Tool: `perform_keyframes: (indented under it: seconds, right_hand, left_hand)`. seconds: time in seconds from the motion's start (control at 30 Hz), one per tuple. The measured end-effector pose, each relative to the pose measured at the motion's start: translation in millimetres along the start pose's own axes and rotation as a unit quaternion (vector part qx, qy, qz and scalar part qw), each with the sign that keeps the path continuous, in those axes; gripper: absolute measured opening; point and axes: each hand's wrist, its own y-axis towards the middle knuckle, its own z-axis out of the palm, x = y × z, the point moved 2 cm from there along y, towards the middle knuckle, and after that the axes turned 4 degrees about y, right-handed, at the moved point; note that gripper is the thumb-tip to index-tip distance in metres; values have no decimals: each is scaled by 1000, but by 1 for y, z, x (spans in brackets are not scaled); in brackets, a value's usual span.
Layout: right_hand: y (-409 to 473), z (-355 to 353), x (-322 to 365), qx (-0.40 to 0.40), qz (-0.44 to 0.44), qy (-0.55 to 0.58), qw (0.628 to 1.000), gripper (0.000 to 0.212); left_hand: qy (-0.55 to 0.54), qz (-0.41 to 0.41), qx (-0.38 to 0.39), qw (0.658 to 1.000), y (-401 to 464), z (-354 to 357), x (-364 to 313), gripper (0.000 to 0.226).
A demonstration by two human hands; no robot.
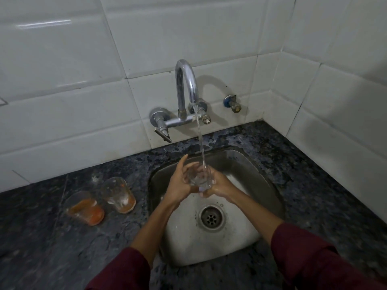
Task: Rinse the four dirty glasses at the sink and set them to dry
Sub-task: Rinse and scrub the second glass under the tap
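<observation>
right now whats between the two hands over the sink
A clear drinking glass, gripped by the left hand and right hand under the running water, in the head view.

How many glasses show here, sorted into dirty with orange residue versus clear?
Dirty with orange residue: 2, the left glass and the nearer-sink glass, both on the counter.
Clear: 1, the held glass, under the tap stream.
Total: 3

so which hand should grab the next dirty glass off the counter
Probably left: the two orange-stained glasses stand on the counter left of the sink, nearer the left hand. The right hand can keep the rinsed glass.
</observation>
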Motion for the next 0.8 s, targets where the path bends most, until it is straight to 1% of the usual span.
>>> perform_keyframes:
  seconds: [0.03,0.1,0.17,0.2,0.27,0.33,0.4,0.43,0.5,0.57,0.7,0.77,0.8]
  right_hand:
    - [0,-4,4,0,0,-30,1000,77]
    - [-1,-17,11,0,2,-96,995,78]
    - [-5,-30,16,11,10,-117,993,81]
    - [-8,-35,21,19,20,-115,993,82]
    - [-15,-44,32,35,36,-131,990,87]
    - [-20,-51,46,32,35,-211,976,90]
    - [-25,-56,60,20,30,-309,950,85]
    - [-28,-57,65,11,32,-342,939,81]
    - [-31,-58,71,-6,36,-383,923,72]
    - [-33,-57,74,-14,38,-422,906,67]
    - [-38,-52,79,-9,23,-498,867,61]
    - [-38,-46,81,8,2,-532,846,58]
    - [-37,-43,81,16,-7,-544,839,58]
  left_hand:
    - [-10,-7,-1,1000,0,-1,-1,116]
    - [-23,-20,-2,1000,2,-4,-2,111]
    - [-38,-46,-18,998,8,-5,-6,101]
    - [-43,-64,-39,996,13,-7,-9,96]
    - [-29,-93,-104,990,25,-15,-19,87]
    - [26,-81,-185,979,38,-26,-34,80]
    - [115,-43,-268,956,50,-33,-53,70]
    - [153,-29,-302,941,56,-35,-61,61]
    - [197,-31,-336,920,62,-33,-74,44]
    - [264,-33,-328,906,63,-32,-76,37]
    - [381,-21,-292,877,62,-37,-71,39]
    - [421,-45,-268,865,54,-39,-73,44]
    - [442,-69,-242,861,45,-37,-72,49]
